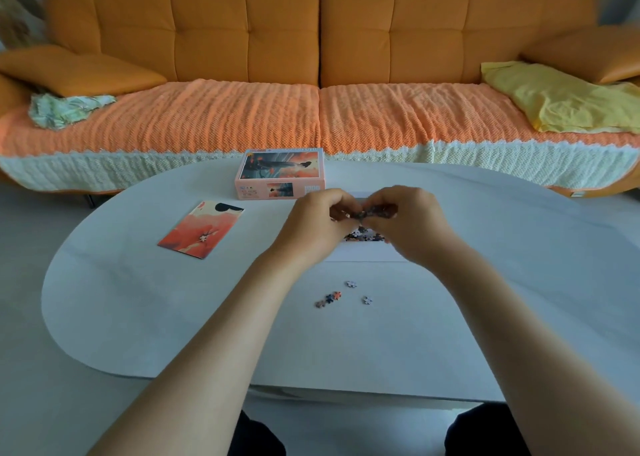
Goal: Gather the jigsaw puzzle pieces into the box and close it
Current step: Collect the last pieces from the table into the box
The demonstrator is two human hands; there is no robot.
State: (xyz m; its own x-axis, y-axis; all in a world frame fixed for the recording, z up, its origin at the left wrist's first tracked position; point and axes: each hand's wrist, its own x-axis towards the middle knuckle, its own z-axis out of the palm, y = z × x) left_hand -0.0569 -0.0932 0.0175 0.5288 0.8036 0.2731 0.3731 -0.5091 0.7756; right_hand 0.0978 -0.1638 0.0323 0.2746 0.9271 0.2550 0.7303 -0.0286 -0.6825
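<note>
Observed left hand (313, 218) and right hand (407, 220) raised side by side above the white table (138, 317), fingertips meeting; noted fingers of both curled inward, pinching between them a dark clump of puzzle pieces (367, 212); could not count the pieces in it.

Located white tray (363, 257) on the table directly under the hands, mostly hidden by them; saw only its near wall and part of the inside; made out a heap of pieces (363, 237), dark, orange and pale, lying in it below the knuckles.

Found loose pieces (332, 297) on the table on the near side of the tray, apart from it; logged a short row touching one another, orange, dark blue and pinkish; logged two pale singles just to the right of the row, each separate.

Recorded printed box (280, 175) at the far edge of the table, left of the hands and near the tray; picture face up, pink side wall toward the camera; contact with the tray hidden by the left hand, so cannot tell.

Recorded picture card (202, 229) flat on the table, well left of the tray, turned at an angle; single piece (203, 238) lying on its orange part.

Beyond the table: orange sofa (242, 40) with knitted cover; yellow cloth (561, 99) on its right seat; patterned cloth (65, 107) on its left.
</note>
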